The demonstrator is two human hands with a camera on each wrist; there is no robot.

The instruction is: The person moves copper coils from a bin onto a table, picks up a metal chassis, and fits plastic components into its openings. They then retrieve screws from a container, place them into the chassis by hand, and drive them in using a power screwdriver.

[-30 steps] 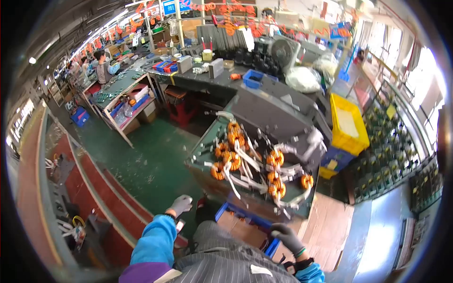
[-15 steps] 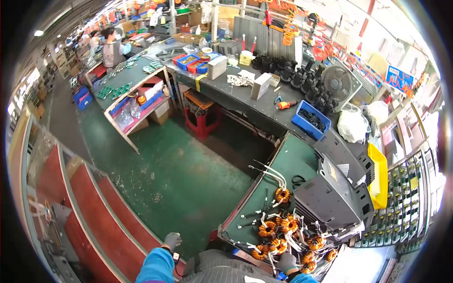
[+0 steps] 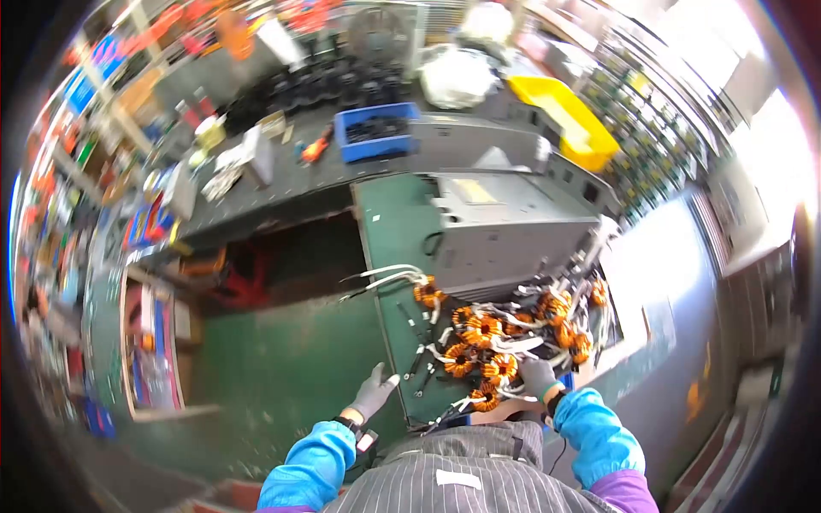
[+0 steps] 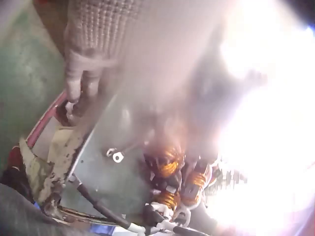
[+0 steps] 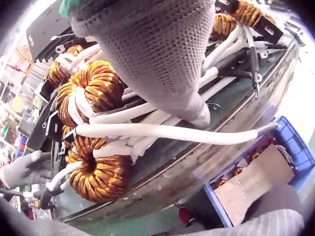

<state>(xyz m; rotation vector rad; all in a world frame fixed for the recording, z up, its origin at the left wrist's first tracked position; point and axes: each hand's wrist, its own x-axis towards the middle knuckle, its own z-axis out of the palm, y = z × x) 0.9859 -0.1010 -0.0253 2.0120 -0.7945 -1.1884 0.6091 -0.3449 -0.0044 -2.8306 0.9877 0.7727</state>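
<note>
The left hand (image 3: 374,393), in a grey glove, is held beside the green table's (image 3: 398,214) left edge with nothing in it. Its fingers are extended in the head view, and the left wrist view shows the hand (image 4: 93,54) partly blurred. At the table's front, the right hand (image 3: 537,376) reaches down among copper-wound ring coils with white leads. In the right wrist view the right hand (image 5: 152,54) touches white sleeved leads (image 5: 167,132) beside a coil (image 5: 101,169). Its other fingers are hidden, so a grip cannot be made out.
A grey metal housing (image 3: 513,248) stands behind the coils. A blue bin of dark parts (image 3: 376,130) and a yellow crate (image 3: 569,124) are farther back. Below the table edge, a blue box (image 5: 221,204) holds cardboard and coils.
The head view has swung, bringing the coil table to the centre. The left hand is now close to the table edge. The right hand remains at the coils, and more of its sleeve shows.
</note>
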